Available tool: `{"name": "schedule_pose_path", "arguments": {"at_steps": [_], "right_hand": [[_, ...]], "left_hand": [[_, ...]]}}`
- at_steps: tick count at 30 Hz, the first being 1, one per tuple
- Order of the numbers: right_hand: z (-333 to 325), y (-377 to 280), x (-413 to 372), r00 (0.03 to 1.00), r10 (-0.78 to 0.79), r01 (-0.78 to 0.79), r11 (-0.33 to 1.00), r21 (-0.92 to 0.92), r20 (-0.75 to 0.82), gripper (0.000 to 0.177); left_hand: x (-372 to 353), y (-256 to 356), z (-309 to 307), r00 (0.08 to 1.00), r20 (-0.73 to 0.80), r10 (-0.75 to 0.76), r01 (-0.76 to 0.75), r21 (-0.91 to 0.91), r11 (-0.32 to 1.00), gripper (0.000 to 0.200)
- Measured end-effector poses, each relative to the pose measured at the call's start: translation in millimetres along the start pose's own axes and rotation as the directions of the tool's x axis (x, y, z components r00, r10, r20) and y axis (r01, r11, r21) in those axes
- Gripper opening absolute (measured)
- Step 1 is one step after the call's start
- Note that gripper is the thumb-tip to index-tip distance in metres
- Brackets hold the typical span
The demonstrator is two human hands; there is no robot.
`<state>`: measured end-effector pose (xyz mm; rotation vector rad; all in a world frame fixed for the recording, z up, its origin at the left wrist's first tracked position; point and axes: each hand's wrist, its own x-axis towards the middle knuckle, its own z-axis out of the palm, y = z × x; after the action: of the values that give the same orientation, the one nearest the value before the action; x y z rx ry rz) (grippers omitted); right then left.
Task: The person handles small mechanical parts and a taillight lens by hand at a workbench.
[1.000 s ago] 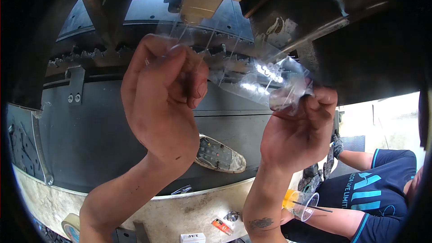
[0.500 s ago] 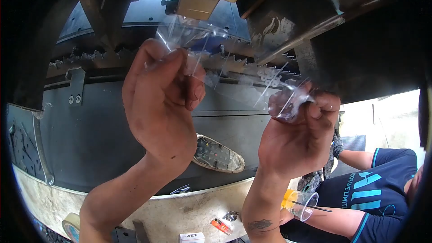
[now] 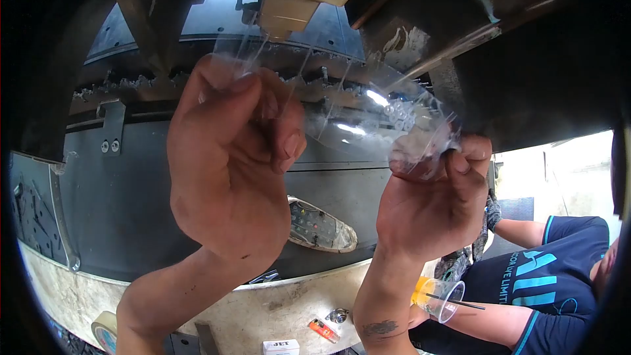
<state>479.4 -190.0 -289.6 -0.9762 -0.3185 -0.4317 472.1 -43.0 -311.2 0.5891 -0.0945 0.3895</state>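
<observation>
A clear plastic bag (image 3: 342, 108) is stretched between my two hands in the middle of the view. Small, pale, clear pieces (image 3: 401, 115) lie inside it, near its right end. My left hand (image 3: 236, 151) pinches the bag's left end, the fingers curled and partly hidden behind the thumb. At the lower right end, my right hand (image 3: 437, 197) grips the bag between thumb and fingers, and some of its fingers show through the plastic.
Beneath the hands is a grey metal surface with a worn remote-like controller (image 3: 322, 227). The pale front ledge (image 3: 296, 302) bears an orange-red lighter (image 3: 323, 331), a white box (image 3: 280, 347) and a tape roll (image 3: 104, 329). At right, a person (image 3: 519, 283) holds a plastic cup (image 3: 447, 299).
The bag is spread flatter and wider between my hands. My left hand has shifted slightly left and down, while my right hand has barely moved.
</observation>
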Motion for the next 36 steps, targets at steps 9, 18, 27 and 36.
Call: {"name": "schedule_pose_path", "arguments": {"at_steps": [9,18,27,36], "right_hand": [[8.5,-4.5,-0.4,1.000,0.010,-0.010,1.000,0.022,0.026,0.013],[2.1,-9.5,4.0,0.968,0.246,-0.250,0.943,0.221,0.048,0.014],[-3.7,-5.9,3.9,0.957,0.272,-0.277,0.960,0.033,0.103,0.018],[0.0,-9.8,3.7,0.943,0.315,-0.324,0.943,0.081,0.106,0.012]], "left_hand": [[0.1,0.2,-1.1,0.992,0.022,-0.123,0.125,-0.193,0.973,0.026],[0.7,0.5,3.7,0.833,0.265,-0.486,0.551,-0.487,0.678,0.041],[-21.0,-18.8,13.8,0.863,0.124,-0.489,0.505,-0.198,0.840,0.045],[-23.6,-18.1,21.2,0.969,0.052,-0.243,0.241,0.040,0.970,0.012]]}}
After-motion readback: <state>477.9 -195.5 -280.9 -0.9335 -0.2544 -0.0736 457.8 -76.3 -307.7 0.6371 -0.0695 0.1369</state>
